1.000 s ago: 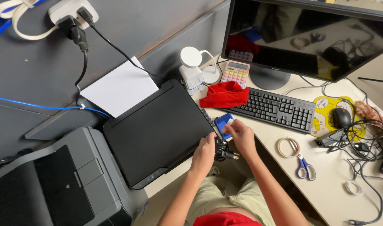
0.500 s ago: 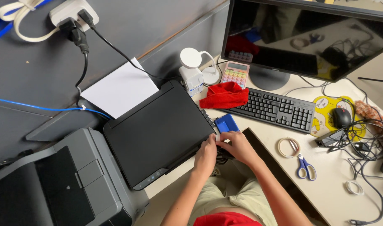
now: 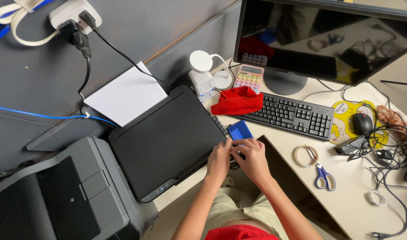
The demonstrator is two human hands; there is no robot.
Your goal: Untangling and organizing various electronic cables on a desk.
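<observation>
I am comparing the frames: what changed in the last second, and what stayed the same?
The right hand drew back from the blue card toward the body and now meets the left hand at the black printer's front corner. The card lies uncovered. The left hand, keyboard and scissors kept their places.

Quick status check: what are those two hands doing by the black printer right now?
Left hand rests on the black printer front corner. Right hand beside it, fingertips on the small blue card. Grip on anything: cannot tell. Black keyboard and red cloth lie close behind.
</observation>
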